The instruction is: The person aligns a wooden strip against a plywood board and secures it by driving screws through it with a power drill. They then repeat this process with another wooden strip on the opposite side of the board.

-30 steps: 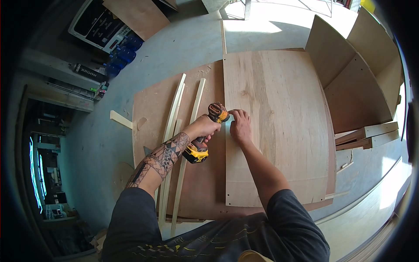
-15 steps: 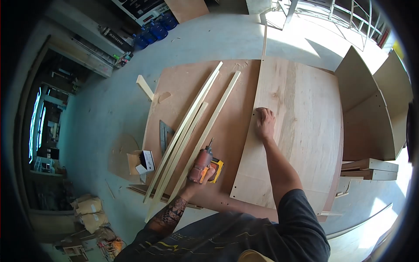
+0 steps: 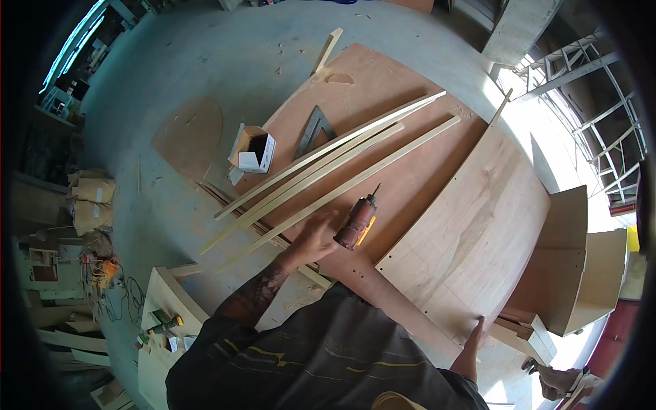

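Note:
My left hand [image 3: 316, 239] is beside the red-brown cordless drill [image 3: 355, 224], fingers apart and slightly blurred. The drill stands on its yellow battery with its bit pointing away from me. Just beyond that hand, several long pale wood strips [image 3: 328, 164] lie slantwise over a brown board [image 3: 403, 198]. On the right, a plywood panel [image 3: 471, 212] with small dark holes along its edge lies on the board. My right hand [image 3: 475, 333] is at the panel's near right corner, a digit over the edge and the other fingers mostly hidden.
A metal square [image 3: 314, 133] and an opened small box [image 3: 256, 152] lie left of the strips. Plywood box pieces [image 3: 567, 266] stand at the right. At lower left, a bench [image 3: 164, 301] carries a green tool [image 3: 166, 324]. Metal scaffolding [image 3: 581, 102] stands at upper right.
My left hand has come off the drill, which now stands on the board. My right hand has moved from the panel's left edge to its near right corner. The view has turned.

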### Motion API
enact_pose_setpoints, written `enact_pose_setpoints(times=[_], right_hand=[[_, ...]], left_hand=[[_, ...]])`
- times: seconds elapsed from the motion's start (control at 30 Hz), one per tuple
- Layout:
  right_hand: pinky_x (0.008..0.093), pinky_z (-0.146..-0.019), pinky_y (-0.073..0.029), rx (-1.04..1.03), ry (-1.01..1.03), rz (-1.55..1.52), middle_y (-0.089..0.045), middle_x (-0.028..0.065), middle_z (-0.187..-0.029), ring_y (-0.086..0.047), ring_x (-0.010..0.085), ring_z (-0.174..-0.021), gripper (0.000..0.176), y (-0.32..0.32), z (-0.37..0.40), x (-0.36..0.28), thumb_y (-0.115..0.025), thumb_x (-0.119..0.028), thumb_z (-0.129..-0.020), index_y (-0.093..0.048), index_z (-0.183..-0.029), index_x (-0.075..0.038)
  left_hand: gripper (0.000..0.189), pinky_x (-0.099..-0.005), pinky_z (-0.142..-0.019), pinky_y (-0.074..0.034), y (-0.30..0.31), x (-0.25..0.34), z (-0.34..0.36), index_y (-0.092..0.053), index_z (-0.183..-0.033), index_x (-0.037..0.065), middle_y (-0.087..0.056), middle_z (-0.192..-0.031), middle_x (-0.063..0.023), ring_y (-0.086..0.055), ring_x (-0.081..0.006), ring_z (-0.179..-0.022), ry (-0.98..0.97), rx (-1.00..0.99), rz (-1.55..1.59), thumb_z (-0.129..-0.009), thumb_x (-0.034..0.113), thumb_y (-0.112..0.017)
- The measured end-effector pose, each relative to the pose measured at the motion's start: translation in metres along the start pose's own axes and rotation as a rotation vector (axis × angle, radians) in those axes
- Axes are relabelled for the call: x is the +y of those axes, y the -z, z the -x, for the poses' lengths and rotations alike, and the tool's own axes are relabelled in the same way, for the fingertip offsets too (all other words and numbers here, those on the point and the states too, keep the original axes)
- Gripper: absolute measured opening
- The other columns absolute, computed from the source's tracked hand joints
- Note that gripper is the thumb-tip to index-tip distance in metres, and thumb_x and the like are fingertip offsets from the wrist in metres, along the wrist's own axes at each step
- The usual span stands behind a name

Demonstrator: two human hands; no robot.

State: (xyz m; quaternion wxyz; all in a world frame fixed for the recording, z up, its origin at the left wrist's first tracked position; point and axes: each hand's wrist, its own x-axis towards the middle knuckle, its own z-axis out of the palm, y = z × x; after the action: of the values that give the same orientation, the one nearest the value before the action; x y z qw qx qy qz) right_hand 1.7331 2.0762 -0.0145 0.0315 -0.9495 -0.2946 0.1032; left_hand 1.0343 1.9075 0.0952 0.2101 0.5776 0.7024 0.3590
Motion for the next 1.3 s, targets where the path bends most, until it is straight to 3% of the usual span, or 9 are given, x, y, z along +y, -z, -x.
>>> enact_pose_setpoints(times=[0.1, 0.23, 0.43, 0.7, 0.77, 0.87, 1.13, 1.23, 1.3], right_hand=[[0.0524, -0.106, -0.048, -0.336, 0.176, -0.25, -0.065, 0.0292, -0.132, -0.062, 0.0412, -0.121, 0.089, 0.026, 0.022, 0.023, -0.084, -0.07, -0.075, -0.07, -0.12, 0.004], [0.0493, -0.105, -0.047, -0.192, 0.049, -0.292, -0.07, 0.0216, -0.118, -0.065, 0.038, -0.114, 0.083, 0.02, 0.049, 0.011, -0.087, -0.064, -0.076, -0.067, -0.118, 0.004], [0.052, -0.113, -0.04, -0.093, 0.088, -0.231, -0.07, 0.0211, -0.129, -0.063, 0.039, -0.126, 0.098, 0.04, 0.071, 0.007, -0.084, -0.071, -0.074, -0.056, -0.137, -0.001], [0.0478, -0.096, -0.053, -0.199, 0.298, -0.397, -0.072, 0.027, -0.112, -0.069, 0.0418, -0.11, 0.089, 0.022, 0.061, 0.022, -0.081, -0.069, -0.079, -0.062, -0.122, 0.006], [0.0486, -0.096, -0.052, -0.284, 0.274, -0.328, -0.072, 0.0274, -0.114, -0.069, 0.0421, -0.11, 0.082, 0.029, 0.054, 0.024, -0.074, -0.069, -0.085, -0.063, -0.118, 0.005], [0.0511, -0.096, -0.051, -0.271, 0.38, -0.415, -0.068, 0.0312, -0.114, -0.066, 0.0448, -0.112, 0.067, 0.012, 0.039, 0.018, -0.063, -0.063, -0.097, -0.061, -0.117, 0.001], [0.0526, -0.087, -0.049, -0.28, 0.467, -0.624, -0.065, 0.0281, -0.11, -0.063, 0.0394, -0.104, 0.067, -0.038, 0.026, 0.021, -0.054, -0.061, -0.105, -0.063, -0.12, 0.004], [0.0493, -0.087, -0.05, -0.73, 0.459, -0.717, -0.068, 0.0251, -0.104, -0.065, 0.0364, -0.101, 0.063, 0.035, 0.013, 0.038, -0.047, -0.056, -0.11, -0.069, -0.115, 0.004], [0.0466, -0.086, -0.05, -0.599, 0.45, -0.889, -0.067, 0.0221, -0.093, -0.066, 0.0343, -0.094, 0.064, 0.052, 0.024, 0.043, -0.043, -0.053, -0.112, -0.07, -0.108, 0.005]], left_hand=[[0.078, -0.0579, -0.111, -0.041, 0.022, -0.081, 0.084, -0.039, -0.155, 0.002, -0.048, -0.145, -0.0309, -0.05, -0.0504, -0.133, 0.401, 0.184, -0.487, -0.091, 0.025, -0.078], [0.059, -0.0611, -0.094, -0.048, 0.057, -0.1, 0.147, -0.048, -0.138, 0.007, -0.054, -0.12, -0.0247, -0.058, -0.0512, -0.115, 0.639, 0.135, -0.582, -0.095, 0.038, -0.076], [0.045, -0.0514, -0.077, -0.055, 0.125, -0.079, 0.129, -0.061, -0.122, 0.003, -0.073, -0.097, -0.0258, -0.073, -0.0452, -0.094, 0.525, -0.12, -0.389, -0.109, 0.046, -0.054], [0.032, -0.0448, -0.071, -0.052, 0.198, 0.041, -0.011, -0.063, -0.11, -0.001, -0.068, -0.087, -0.0189, -0.066, -0.0358, -0.077, 0.244, 0.109, -0.286, -0.111, 0.03, -0.055], [0.029, -0.0385, -0.063, -0.049, 0.168, 0.1, -0.042, -0.062, -0.12, 0.0, -0.068, -0.088, -0.0099, -0.063, -0.0217, -0.07, -0.06, 0.214, -0.176, -0.111, 0.026, -0.055], [0.029, -0.0195, -0.055, -0.039, 0.096, 0.206, -0.057, -0.058, -0.135, 0.005, -0.055, -0.081, 0.0037, -0.047, -0.0013, -0.062, 0.198, -0.05, 0.196, -0.112, 0.022, -0.053], [0.032, -0.0199, -0.052, -0.042, -0.271, 0.322, -0.077, -0.057, -0.131, 0.007, -0.049, -0.079, 0.0039, -0.047, -0.0023, -0.062, 0.104, -0.376, 0.717, -0.115, 0.033, -0.05], [0.035, -0.0258, -0.05, -0.044, -0.408, 0.353, -0.087, -0.057, -0.105, 0.007, -0.051, -0.075, 0.0029, -0.049, -0.0058, -0.06, 0.121, -0.361, 0.704, -0.113, 0.041, -0.053], [0.04, -0.0333, -0.054, -0.048, -0.465, 0.379, -0.077, -0.054, -0.096, 0.007, -0.056, -0.073, -0.0014, -0.056, -0.0134, -0.062, 0.238, -0.41, 0.692, -0.111, 0.044, -0.056]])
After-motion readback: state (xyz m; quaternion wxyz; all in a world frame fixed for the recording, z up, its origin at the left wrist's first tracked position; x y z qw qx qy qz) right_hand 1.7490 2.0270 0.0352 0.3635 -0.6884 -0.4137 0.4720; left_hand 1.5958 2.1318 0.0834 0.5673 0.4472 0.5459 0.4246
